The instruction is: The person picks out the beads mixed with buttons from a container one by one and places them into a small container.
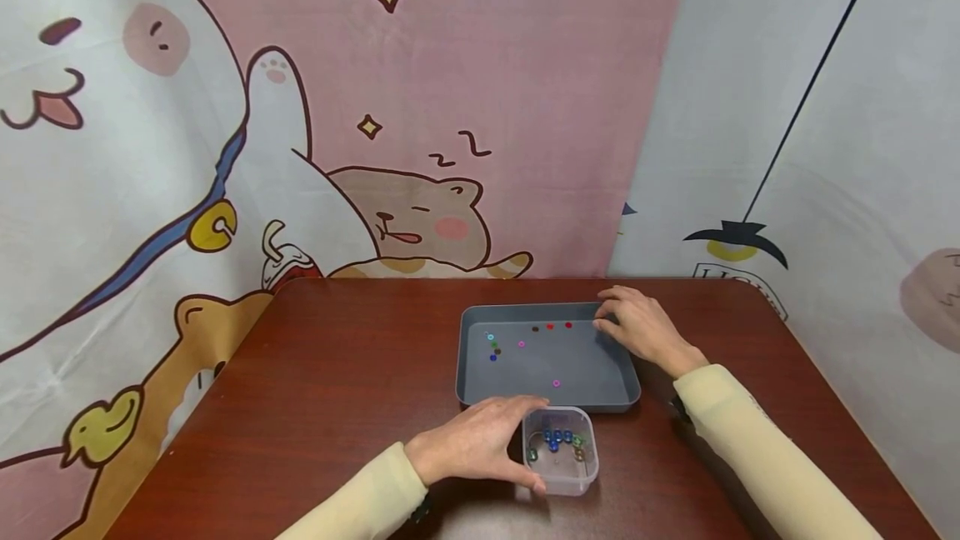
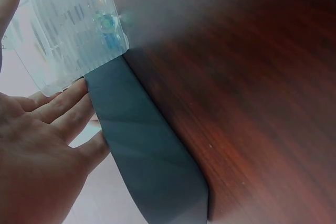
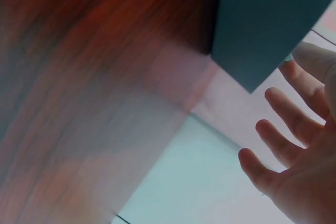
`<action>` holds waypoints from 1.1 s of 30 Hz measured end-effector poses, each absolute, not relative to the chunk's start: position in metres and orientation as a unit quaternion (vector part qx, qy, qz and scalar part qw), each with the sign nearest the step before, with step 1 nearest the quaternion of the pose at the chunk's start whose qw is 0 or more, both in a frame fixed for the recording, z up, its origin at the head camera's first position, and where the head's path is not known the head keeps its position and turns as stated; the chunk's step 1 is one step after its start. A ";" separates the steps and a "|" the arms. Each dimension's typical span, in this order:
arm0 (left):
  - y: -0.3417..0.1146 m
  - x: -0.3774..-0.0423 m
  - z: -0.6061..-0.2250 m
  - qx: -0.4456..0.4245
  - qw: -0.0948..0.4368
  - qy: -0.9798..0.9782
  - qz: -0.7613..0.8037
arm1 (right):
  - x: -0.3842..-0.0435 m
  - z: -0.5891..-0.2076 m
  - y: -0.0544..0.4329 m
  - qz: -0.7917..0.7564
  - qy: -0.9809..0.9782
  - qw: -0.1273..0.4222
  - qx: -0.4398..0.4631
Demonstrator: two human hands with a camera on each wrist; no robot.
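In the head view a small clear plastic box stands on the table before the tray, several blue, green and brownish beads inside. My left hand holds it from the left, thumb at the near corner and fingers at the far one. From the left wrist, fingers lie along the box, right by the tray's side. My right hand hovers over the far right corner of the grey tray. Its fingers are spread and loosely bent beside the tray wall.
Small beads lie scattered in the tray: red ones along the far side, a pink one near the front, several others at the left. Brown tabletop surrounds the tray. A printed cartoon cloth hangs behind the table.
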State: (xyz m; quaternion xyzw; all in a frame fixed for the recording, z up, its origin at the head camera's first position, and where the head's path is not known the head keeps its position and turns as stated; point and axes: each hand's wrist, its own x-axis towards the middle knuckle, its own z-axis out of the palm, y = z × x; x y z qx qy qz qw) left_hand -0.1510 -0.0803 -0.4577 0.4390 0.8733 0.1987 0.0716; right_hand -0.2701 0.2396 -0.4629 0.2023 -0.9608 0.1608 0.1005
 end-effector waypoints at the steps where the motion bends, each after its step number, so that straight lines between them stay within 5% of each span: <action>1: -0.080 -0.151 -0.458 0.439 0.072 0.873 0.199 | -0.269 -0.462 0.239 0.163 -0.959 0.105 0.206; 33: -0.081 -0.152 -0.459 0.447 0.069 0.867 0.209 | -0.193 -0.427 0.214 0.286 -0.900 0.160 0.288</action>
